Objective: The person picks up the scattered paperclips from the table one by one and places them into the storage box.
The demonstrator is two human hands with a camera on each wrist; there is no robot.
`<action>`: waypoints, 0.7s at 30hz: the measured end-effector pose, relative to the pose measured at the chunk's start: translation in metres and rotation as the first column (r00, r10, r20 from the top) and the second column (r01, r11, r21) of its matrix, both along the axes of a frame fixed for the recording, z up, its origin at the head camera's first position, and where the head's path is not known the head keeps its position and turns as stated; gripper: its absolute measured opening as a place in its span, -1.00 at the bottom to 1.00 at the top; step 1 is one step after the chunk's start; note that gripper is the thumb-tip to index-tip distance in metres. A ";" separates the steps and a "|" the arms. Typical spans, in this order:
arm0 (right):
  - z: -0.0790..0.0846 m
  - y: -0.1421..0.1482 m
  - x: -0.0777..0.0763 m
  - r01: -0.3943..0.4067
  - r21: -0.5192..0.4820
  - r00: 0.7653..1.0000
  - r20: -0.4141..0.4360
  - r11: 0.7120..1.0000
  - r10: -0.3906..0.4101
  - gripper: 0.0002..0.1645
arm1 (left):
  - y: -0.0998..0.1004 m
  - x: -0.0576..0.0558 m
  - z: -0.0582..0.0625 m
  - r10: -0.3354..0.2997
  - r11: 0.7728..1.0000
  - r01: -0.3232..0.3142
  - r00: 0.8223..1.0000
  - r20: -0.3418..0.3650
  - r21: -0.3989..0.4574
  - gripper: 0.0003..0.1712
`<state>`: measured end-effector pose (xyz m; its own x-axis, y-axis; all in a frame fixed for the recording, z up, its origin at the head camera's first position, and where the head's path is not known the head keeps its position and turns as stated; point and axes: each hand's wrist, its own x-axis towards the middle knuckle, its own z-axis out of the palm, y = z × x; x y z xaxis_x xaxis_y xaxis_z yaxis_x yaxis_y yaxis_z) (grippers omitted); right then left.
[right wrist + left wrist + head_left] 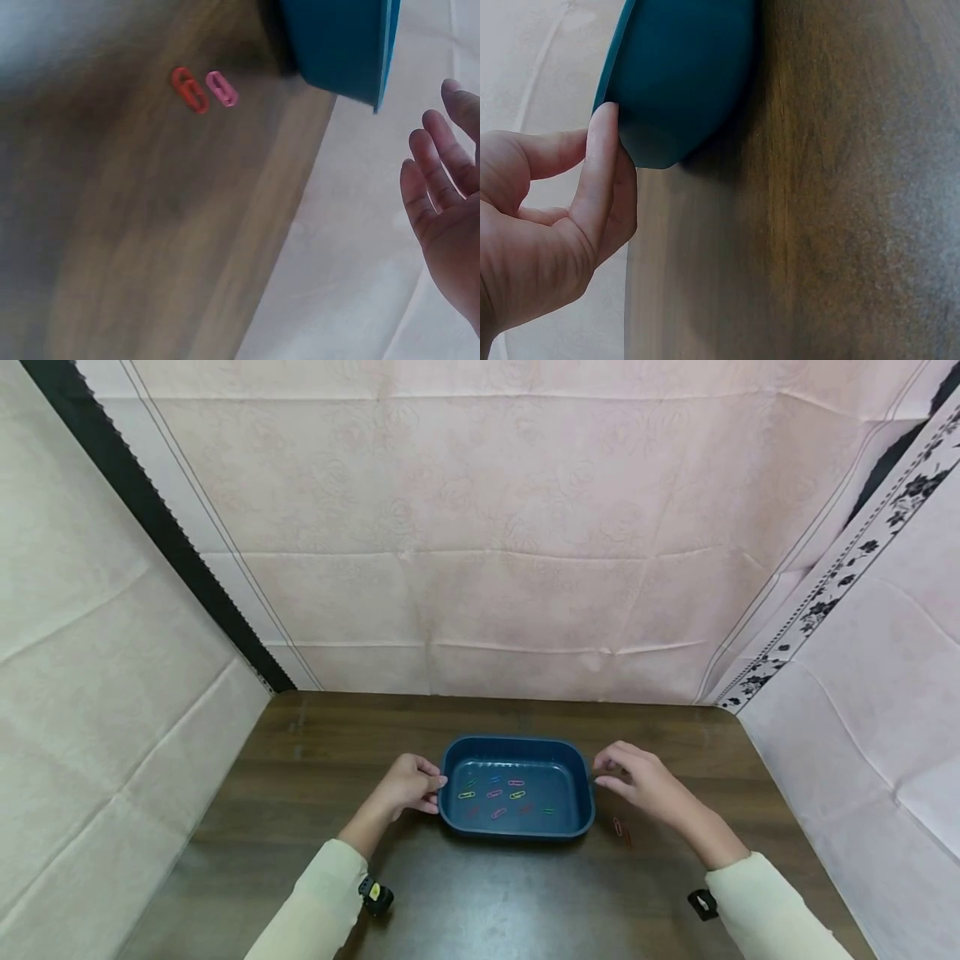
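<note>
A dark blue rectangular tray (517, 836) stands on the wooden table with several paper clips in it, among them a yellow paper clip (467, 795) and a pink paper clip (516, 782). My left hand (411, 787) pinches the tray's left rim between thumb and fingers, which the left wrist view confirms. Beside the right rim, my right hand (637, 779) hovers with relaxed, slightly bent fingers and holds nothing. In the right wrist view a small space separates its fingertips from the tray. A red paper clip (190, 91) and a pink paper clip (222, 88) lie on the table below that hand.
The wooden table (480, 893) ends at a pale patterned cloth (480, 610) hanging behind it. More pale cloth (90, 735) drapes along both sides. A black wrist device (376, 896) sits at the left cuff, another wrist device (702, 904) at the right.
</note>
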<state>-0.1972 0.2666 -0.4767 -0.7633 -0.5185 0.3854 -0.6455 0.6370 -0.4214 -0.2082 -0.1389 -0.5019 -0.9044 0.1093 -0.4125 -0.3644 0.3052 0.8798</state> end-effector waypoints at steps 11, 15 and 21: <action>-0.024 0.019 0.012 0.103 0.035 0.991 0.084 0.994 -0.105 -0.73 | -0.001 0.002 0.002 -0.004 1.000 0.004 1.000 0.008 -0.011 -0.75; -0.033 0.025 0.016 0.132 0.080 0.979 0.148 0.988 -0.143 -0.71 | 0.000 0.002 0.002 -0.001 1.000 0.002 1.000 0.007 -0.001 -0.76; -0.047 0.029 0.020 0.154 0.128 0.950 0.253 0.980 -0.182 -0.70 | 0.000 0.001 0.001 -0.001 1.000 0.001 1.000 0.002 -0.001 -0.77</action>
